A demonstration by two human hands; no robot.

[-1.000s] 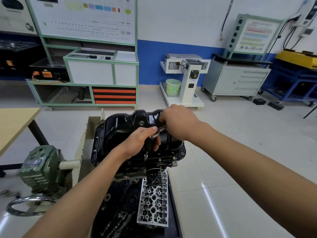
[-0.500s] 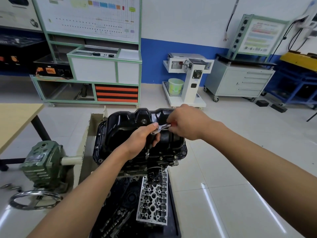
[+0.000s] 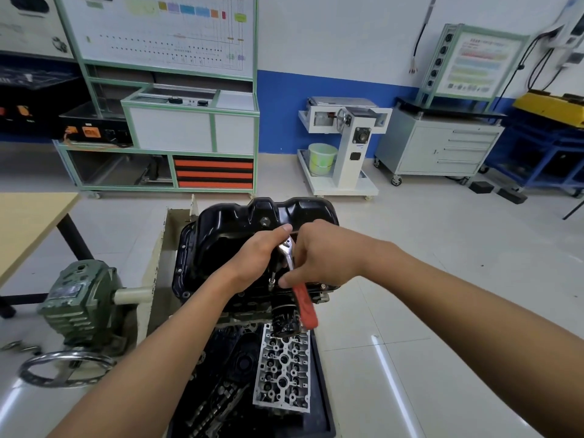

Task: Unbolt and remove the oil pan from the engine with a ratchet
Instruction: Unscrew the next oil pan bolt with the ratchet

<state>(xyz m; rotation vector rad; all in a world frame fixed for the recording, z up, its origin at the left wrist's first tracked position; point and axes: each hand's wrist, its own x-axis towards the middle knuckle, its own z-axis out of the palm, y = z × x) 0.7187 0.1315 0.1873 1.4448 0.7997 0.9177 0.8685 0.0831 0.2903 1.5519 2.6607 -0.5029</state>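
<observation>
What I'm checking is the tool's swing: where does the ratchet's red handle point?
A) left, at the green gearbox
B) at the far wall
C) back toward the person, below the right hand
C: the red handle of the ratchet sticks out below the right hand toward the camera, while the left hand grips the ratchet's head end over the oil pan.

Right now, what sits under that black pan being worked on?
The engine block carries the oil pan, with a black oil filter sticking out below. The left hand, right hand and ratchet hide the pan's near edge.
</observation>
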